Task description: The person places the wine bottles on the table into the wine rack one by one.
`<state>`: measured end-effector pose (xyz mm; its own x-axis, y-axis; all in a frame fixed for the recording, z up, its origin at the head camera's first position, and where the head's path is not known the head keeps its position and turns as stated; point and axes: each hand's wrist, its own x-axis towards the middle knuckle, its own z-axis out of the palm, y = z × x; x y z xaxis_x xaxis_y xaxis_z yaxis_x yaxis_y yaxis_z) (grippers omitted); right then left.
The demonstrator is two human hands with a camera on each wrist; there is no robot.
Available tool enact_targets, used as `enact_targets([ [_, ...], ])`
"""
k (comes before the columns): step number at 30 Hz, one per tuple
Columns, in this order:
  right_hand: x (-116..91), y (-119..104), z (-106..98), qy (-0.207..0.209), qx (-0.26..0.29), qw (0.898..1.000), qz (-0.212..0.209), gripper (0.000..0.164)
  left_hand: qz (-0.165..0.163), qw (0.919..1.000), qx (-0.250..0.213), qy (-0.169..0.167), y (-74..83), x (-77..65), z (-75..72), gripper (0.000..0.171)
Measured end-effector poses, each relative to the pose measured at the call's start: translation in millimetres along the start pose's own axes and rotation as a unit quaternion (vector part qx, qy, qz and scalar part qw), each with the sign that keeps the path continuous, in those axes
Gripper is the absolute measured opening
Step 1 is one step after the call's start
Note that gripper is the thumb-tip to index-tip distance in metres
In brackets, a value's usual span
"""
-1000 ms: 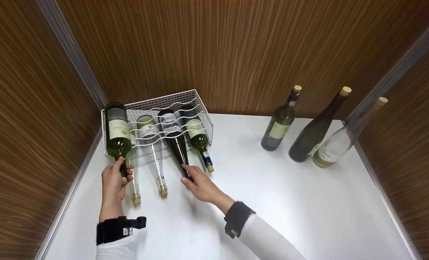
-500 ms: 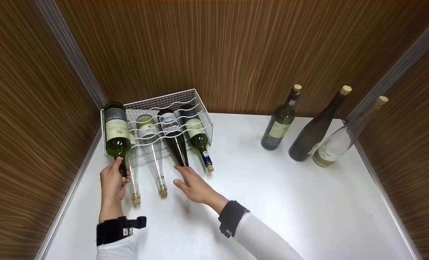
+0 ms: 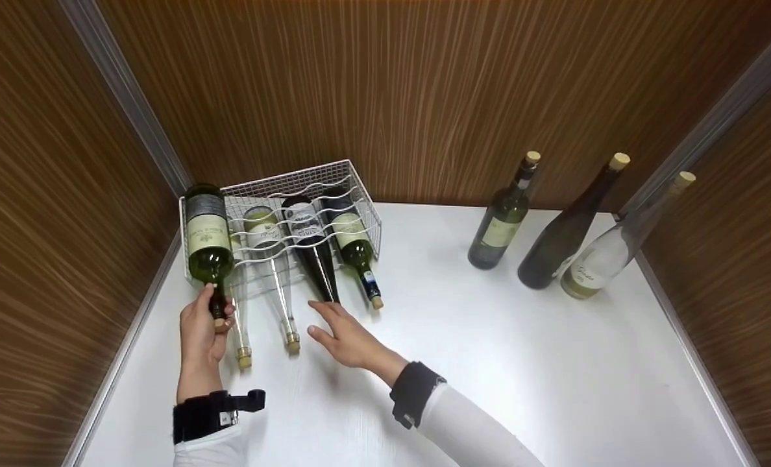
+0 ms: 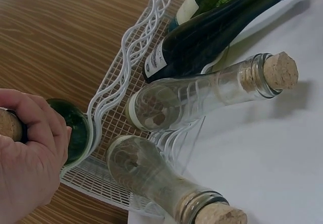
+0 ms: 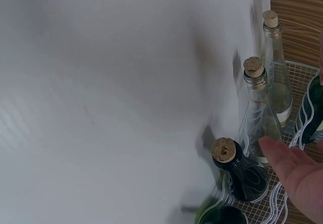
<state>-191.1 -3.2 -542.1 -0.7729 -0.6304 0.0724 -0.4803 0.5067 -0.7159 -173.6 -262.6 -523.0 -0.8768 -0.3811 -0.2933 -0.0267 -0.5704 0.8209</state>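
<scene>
My left hand grips the neck of a green wine bottle, cork toward me. This bottle lies along the top left of a white wire wine rack. My right hand is open, fingers extended and thumb apart, overlapping the neck end of a dark wine bottle in the head view. The right wrist view shows the dark bottle's cork beside the fingers. Two clear bottles, one with its cork nearest the middle, lie in the rack, as does another green bottle at the right.
On the right of the white table stand a green bottle, a dark bottle and a clear bottle, all corked. Wood-grain panels enclose the back and sides, close behind the rack.
My right hand has let go of the dark bottle's neck, shifting slightly left as its fingers and thumb spread. The left hand keeps its grip on the green bottle, nearly still.
</scene>
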Motion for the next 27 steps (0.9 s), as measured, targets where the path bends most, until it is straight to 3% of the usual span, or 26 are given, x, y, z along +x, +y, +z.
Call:
enact_targets([
  [4,-0.8,1.5,-0.9,-0.002,0.007,1.0,0.001,0.055,-0.011,0.9995,0.03,-0.001,2.1,-0.6,-0.3,0.032],
  [8,-2.3,4.1,-2.6,-0.003,0.015,1.0,0.005,0.055,-0.025,0.995,0.097,0.002,6.7,-2.5,-0.2,0.038],
  [11,-3.6,6.1,-4.6,0.003,0.012,1.0,0.003,0.055,-0.02,0.9867,0.161,0.017,10.6,-4.8,0.6,0.046],
  [14,-5.5,8.4,-7.5,0.011,0.01,1.0,0.0,0.055,0.006,0.9735,0.226,0.035,14.4,-8.5,1.9,0.055],
  [17,-8.2,11.0,-11.2,0.014,0.021,1.0,0.005,0.055,0.041,0.9499,0.306,0.047,18.3,-14.2,3.4,0.066],
  [21,-12.2,15.6,-16.2,0.02,0.031,0.999,0.009,0.055,0.09,0.9058,0.41,0.054,23.3,-23.4,8.7,0.075],
  [24,-14.7,19.1,-20.3,0.03,0.03,0.999,0.005,0.054,0.131,0.8775,0.458,0.054,25.6,-29.4,14.6,0.074],
  [27,-16.8,22.6,-23.7,0.039,0.034,0.999,0.004,0.054,0.173,0.8549,0.486,0.054,26.4,-34.2,21.0,0.072],
])
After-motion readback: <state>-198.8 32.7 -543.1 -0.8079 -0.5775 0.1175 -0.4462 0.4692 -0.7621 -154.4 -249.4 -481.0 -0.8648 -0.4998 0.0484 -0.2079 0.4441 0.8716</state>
